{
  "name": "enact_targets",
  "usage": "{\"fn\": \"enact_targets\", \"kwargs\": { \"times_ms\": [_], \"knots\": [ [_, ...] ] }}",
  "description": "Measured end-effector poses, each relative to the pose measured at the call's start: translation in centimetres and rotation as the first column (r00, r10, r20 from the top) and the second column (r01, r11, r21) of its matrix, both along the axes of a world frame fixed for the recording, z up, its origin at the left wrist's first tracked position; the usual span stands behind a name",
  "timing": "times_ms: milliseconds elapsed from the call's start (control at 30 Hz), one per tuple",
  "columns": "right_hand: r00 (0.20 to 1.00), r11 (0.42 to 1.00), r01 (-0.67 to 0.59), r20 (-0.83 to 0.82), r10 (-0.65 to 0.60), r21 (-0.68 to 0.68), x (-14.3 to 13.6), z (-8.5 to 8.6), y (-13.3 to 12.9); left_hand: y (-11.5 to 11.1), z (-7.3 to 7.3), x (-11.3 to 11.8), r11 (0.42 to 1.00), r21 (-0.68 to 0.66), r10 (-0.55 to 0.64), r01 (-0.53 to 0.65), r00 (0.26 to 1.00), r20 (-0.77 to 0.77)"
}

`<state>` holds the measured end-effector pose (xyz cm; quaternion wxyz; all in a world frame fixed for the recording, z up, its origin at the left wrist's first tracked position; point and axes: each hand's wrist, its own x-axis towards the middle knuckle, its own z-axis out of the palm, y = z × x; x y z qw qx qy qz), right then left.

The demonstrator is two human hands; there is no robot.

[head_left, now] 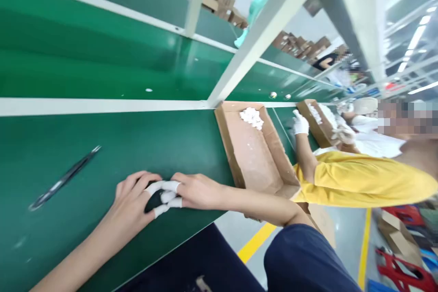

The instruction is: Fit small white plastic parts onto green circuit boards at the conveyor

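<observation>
Green desk (171, 141), left hand (135, 196) arched over its near edge, thumb and forefinger curved, grip indeterminable, right hand (198, 190) extended leftward, capped fingers (171, 185) pinching small white piece (167, 197) between the hands, long axis indistinct.

Curled fingers partly hid the small white piece (167, 197) between the left hand (135, 196) and the right hand (195, 190); its shape, and which fingers gripped it, could not be told. The lower-left picture edges cut off the left forearm (89, 248), and the left edge the desk (112, 137). The right forearm (253, 203) covered part of the cardboard box's (253, 159) near end. The white bits (252, 117) inside were too small to make out singly. Distant people (333, 61) were blurred.
</observation>
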<state>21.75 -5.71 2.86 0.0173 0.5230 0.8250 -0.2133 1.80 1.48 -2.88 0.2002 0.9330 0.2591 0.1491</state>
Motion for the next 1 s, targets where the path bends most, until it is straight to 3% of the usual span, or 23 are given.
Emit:
{"fn": "enact_targets", "kwargs": {
  "times_ms": [167, 333, 400, 567, 733, 1000],
  "knots": [
    [0.998, 0.998, -0.051, 0.040, 0.050, 0.034, 0.2, -0.4, 0.5, 0.4, -0.6, 0.5, 0.995, 0.022, 0.091, -0.094, 0.992, 0.086],
    [0.998, 1.000, 0.003, -0.060, -0.002, 0.022, 0.5, -1.0, 1.1, 0.9, -1.6, 0.9, 0.996, 0.054, 0.065, -0.078, 0.977, 0.203],
    [0.994, 0.999, 0.047, -0.103, -0.046, 0.011, 0.5, -1.1, 1.2, 1.0, -1.7, 0.9, 0.992, 0.020, 0.120, -0.127, 0.969, 0.215],
    [0.985, 0.992, 0.123, -0.117, -0.125, -0.025, 0.3, -0.7, 1.1, 1.0, -0.5, 0.4, 0.984, -0.115, 0.146, -0.139, 0.988, 0.059],
    [0.993, 0.997, 0.071, -0.092, -0.073, -0.031, 0.4, -0.1, 1.2, 0.7, 0.3, 0.5, 0.984, -0.083, 0.152, -0.160, 0.984, -0.091],
    [0.999, 0.997, -0.011, 0.038, 0.008, 0.073, 0.1, -0.8, 0.8, 0.5, 0.5, 0.7, 0.989, -0.046, 0.131, -0.139, 0.981, -0.141]
  ]
}}
